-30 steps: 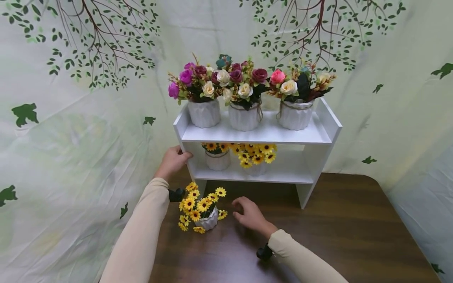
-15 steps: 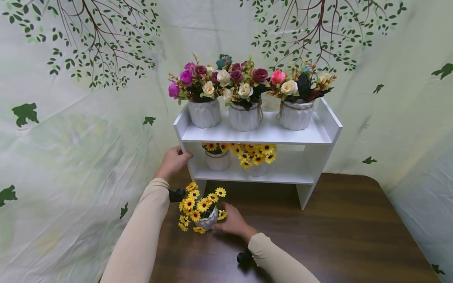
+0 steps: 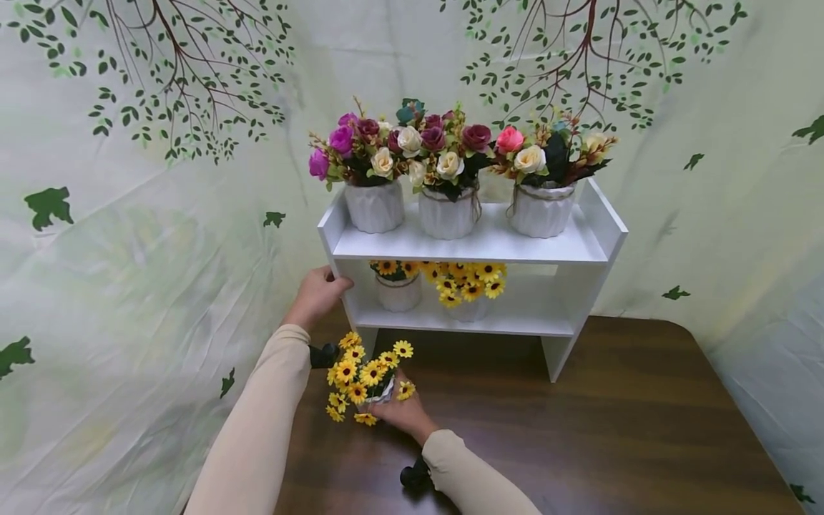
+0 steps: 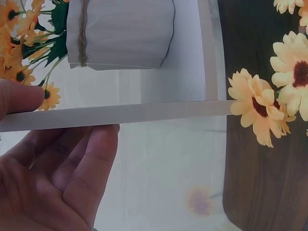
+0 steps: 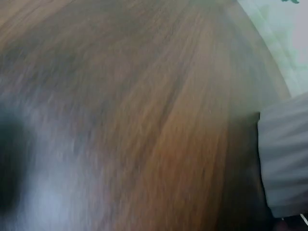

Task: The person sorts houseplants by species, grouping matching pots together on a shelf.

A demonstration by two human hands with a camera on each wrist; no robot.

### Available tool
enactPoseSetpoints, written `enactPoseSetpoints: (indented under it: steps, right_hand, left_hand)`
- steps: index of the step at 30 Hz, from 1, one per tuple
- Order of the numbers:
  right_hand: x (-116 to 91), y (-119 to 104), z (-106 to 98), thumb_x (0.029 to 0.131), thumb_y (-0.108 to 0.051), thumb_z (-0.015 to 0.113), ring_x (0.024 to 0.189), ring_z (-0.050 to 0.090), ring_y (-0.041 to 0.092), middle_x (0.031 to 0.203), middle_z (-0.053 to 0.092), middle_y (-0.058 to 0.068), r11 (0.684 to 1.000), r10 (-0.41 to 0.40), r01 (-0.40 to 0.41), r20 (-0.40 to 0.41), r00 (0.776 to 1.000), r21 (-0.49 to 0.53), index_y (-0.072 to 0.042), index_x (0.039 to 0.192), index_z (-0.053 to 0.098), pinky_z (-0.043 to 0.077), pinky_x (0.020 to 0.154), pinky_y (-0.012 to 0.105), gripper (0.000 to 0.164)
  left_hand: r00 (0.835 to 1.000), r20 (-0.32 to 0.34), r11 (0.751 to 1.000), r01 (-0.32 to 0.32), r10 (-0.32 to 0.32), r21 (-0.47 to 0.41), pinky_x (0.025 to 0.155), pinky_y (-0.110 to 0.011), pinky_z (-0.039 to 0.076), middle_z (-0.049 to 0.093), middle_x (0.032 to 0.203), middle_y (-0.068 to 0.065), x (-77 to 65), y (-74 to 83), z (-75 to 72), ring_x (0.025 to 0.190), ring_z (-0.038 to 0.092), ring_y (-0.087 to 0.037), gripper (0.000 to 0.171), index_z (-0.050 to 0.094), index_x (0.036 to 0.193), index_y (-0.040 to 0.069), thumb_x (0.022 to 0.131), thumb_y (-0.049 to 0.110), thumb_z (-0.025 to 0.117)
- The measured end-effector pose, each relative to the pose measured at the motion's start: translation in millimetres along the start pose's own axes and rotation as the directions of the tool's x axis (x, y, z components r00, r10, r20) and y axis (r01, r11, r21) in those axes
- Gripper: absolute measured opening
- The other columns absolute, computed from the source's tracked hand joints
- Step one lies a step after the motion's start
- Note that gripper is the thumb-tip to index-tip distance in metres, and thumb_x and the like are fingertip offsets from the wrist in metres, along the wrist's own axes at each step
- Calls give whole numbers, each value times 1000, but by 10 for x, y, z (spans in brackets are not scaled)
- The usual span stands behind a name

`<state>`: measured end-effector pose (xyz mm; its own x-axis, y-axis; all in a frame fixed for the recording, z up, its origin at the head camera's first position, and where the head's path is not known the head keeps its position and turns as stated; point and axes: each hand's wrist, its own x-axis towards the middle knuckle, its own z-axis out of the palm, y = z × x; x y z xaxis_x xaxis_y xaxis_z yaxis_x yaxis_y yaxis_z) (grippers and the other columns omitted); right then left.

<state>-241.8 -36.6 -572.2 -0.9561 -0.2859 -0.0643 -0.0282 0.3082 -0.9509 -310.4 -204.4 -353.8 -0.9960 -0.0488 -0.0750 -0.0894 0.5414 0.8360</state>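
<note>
My left hand [image 3: 315, 297] grips the left side panel of a white two-tier shelf [image 3: 586, 300]. In the left wrist view, the thumb of the left hand [image 4: 57, 178] is on one face of the panel [image 4: 144, 113] and the fingers are on the other. Below, on the table, my right hand [image 3: 404, 411] holds a small white pot of yellow artificial daisies [image 3: 360, 379] by its right side. Blossoms and the hand hide most of that pot. The right wrist view has only blurred tabletop and a pale ridged surface [image 5: 288, 159]; the hand is out of it.
Three white pots of artificial roses [image 3: 448, 214] line the top tier. On the lower tier stand a twine-tied sunflower pot [image 3: 398, 295] and another yellow-flowered pot [image 3: 473, 286], left of bare board. The brown wooden table [image 3: 644, 429] extends rightward; a leaf-printed cloth [image 3: 161, 250] hangs behind.
My right hand has moved left across the table to the daisy pot and taken hold of it. The pot looks to be in the same place. My left hand stays on the shelf panel.
</note>
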Motion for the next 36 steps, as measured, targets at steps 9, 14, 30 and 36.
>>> enactPoseSetpoints:
  steps: [9,14,30,36]
  right_hand:
    - [-2,18,-26,71,-40,86,126,54,39,138,53,21,998,23,-25,-33,999,-57,-8,152,30,49,101,54,103]
    - [34,44,-66,73,-27,87,123,59,29,135,60,12,998,-53,53,-6,999,40,-10,148,38,52,99,45,91]
    - [-291,68,-778,70,-36,88,111,65,21,123,68,6,987,-161,161,-26,987,-23,-12,136,53,54,94,35,78]
    - [-536,19,-1276,68,-25,89,98,66,12,110,71,6,972,-228,223,-57,972,-74,-10,121,62,54,86,25,61]
  left_hand:
    - [1000,0,1000,-15,15,8,99,-50,52,54,143,-24,24,22,55,126,57,-40,53,47,143,-1,95,23,51]
    - [1000,9,1000,-14,14,14,99,-50,52,54,143,-24,34,51,77,126,57,-40,54,48,143,0,95,23,52]
    - [999,29,999,-20,19,34,99,-48,52,52,144,-25,49,42,37,125,56,-39,53,48,141,-3,95,24,50]
    - [999,37,999,7,-8,32,101,-48,51,50,146,-25,39,35,-26,128,54,-39,55,46,143,-3,95,24,50]
